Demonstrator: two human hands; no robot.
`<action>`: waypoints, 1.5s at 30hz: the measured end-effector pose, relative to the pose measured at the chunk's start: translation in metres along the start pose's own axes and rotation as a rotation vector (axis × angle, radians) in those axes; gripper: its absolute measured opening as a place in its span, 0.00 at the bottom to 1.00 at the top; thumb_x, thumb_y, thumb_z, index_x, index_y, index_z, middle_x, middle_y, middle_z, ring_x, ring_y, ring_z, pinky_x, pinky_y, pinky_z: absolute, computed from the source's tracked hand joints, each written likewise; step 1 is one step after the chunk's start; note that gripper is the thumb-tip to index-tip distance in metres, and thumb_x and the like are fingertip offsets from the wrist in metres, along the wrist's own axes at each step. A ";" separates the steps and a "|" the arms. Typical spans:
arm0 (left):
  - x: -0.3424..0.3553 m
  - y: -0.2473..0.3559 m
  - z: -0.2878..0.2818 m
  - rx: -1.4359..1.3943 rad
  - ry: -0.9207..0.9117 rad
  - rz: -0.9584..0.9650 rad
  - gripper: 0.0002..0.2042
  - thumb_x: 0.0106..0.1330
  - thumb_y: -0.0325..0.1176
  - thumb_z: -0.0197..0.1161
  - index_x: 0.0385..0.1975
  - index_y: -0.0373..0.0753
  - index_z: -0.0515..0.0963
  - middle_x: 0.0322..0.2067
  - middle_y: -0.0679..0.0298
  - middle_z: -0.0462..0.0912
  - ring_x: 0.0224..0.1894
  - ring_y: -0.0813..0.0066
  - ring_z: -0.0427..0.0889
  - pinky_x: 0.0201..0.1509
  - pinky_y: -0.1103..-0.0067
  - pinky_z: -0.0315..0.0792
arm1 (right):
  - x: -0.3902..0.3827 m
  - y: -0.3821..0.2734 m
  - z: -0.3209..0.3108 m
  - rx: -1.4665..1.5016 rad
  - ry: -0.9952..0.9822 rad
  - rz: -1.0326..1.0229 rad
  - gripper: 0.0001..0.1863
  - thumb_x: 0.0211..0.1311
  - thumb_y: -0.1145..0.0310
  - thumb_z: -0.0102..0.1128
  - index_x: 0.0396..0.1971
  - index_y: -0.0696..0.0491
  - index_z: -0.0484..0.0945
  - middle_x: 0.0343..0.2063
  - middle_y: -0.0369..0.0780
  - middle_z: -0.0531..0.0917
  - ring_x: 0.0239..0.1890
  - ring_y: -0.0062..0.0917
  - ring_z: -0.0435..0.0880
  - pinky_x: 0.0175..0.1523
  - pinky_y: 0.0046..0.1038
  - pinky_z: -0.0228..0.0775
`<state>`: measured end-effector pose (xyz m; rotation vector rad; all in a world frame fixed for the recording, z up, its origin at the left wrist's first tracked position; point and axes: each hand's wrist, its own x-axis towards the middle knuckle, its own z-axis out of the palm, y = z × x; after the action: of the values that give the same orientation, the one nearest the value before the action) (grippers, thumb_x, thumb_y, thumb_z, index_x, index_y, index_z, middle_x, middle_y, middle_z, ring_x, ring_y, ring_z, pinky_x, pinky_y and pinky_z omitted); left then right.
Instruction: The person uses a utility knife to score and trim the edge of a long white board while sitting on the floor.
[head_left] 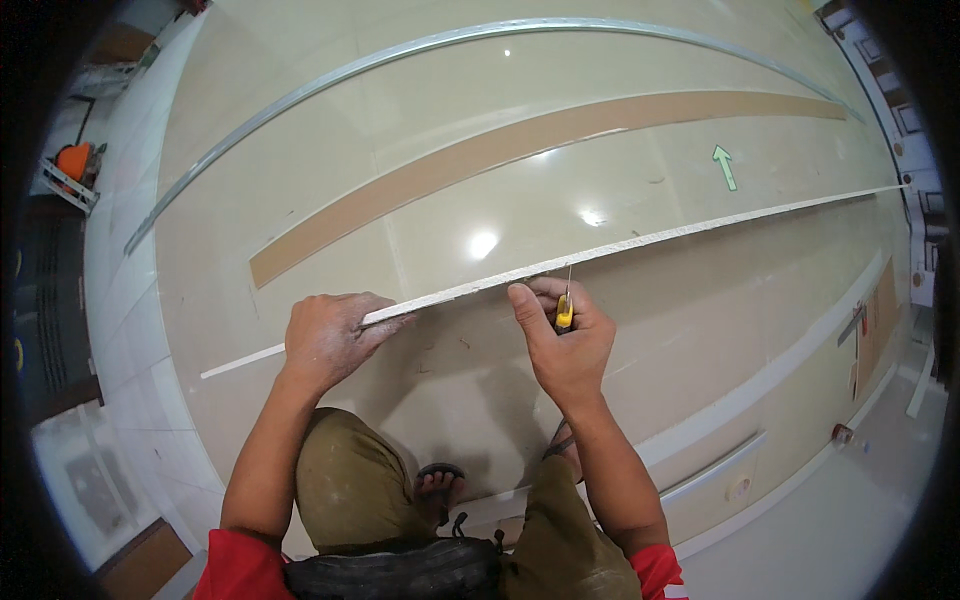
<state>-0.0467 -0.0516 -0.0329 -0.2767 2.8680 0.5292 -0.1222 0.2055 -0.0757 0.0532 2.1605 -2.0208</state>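
A long, narrow strip of board (640, 242), white along its edge and seen nearly edge-on, runs from the lower left to the far right. My left hand (335, 338) is closed around it left of centre, its fingers dusted white. In my right hand (568, 335) is a yellow utility knife (565, 313), its thin blade pointing up toward the strip's near side. The right fingertips are close to the board; whether they touch it I cannot tell.
Beyond the strip, a brown strip (540, 128) and a long metal profile (480, 37) lie on the shiny tiled floor. A green arrow marking (724, 167) is at right. An orange object (73, 162) sits far left; a small jar (842, 434) stands at lower right.
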 end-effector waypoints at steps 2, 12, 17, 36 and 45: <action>0.000 0.002 -0.002 0.019 -0.002 -0.009 0.14 0.66 0.56 0.74 0.38 0.54 0.93 0.25 0.62 0.89 0.27 0.58 0.88 0.33 0.67 0.80 | 0.004 0.003 0.001 -0.015 -0.017 -0.042 0.10 0.70 0.67 0.75 0.35 0.57 0.85 0.23 0.30 0.83 0.28 0.09 0.77 0.33 0.19 0.71; 0.001 0.003 -0.002 0.069 -0.018 -0.025 0.16 0.66 0.57 0.74 0.37 0.53 0.93 0.24 0.61 0.89 0.26 0.58 0.88 0.33 0.67 0.80 | 0.018 0.005 -0.011 -0.045 0.007 -0.124 0.11 0.77 0.68 0.64 0.32 0.57 0.82 0.22 0.30 0.81 0.27 0.11 0.76 0.34 0.21 0.71; 0.000 0.001 -0.001 0.069 -0.032 -0.031 0.15 0.66 0.55 0.74 0.39 0.53 0.93 0.26 0.61 0.90 0.27 0.58 0.88 0.34 0.67 0.81 | 0.031 0.004 -0.047 0.084 0.197 -0.032 0.11 0.77 0.68 0.63 0.30 0.54 0.80 0.23 0.31 0.82 0.27 0.10 0.77 0.33 0.19 0.70; 0.001 0.003 -0.004 0.075 -0.037 -0.033 0.13 0.65 0.53 0.75 0.41 0.54 0.93 0.27 0.63 0.90 0.28 0.58 0.88 0.35 0.67 0.81 | 0.027 -0.027 -0.025 -0.054 -0.075 0.151 0.14 0.73 0.64 0.71 0.30 0.58 0.86 0.22 0.32 0.85 0.24 0.09 0.75 0.30 0.19 0.65; 0.001 0.001 -0.003 0.074 -0.037 -0.050 0.13 0.65 0.54 0.75 0.40 0.55 0.93 0.28 0.64 0.90 0.28 0.59 0.89 0.35 0.67 0.82 | 0.024 -0.010 -0.019 -0.037 -0.055 0.030 0.13 0.77 0.66 0.66 0.30 0.57 0.85 0.22 0.32 0.84 0.24 0.11 0.75 0.32 0.21 0.67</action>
<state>-0.0484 -0.0522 -0.0306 -0.3223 2.8297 0.4143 -0.1492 0.2209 -0.0683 0.0246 2.1500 -1.9415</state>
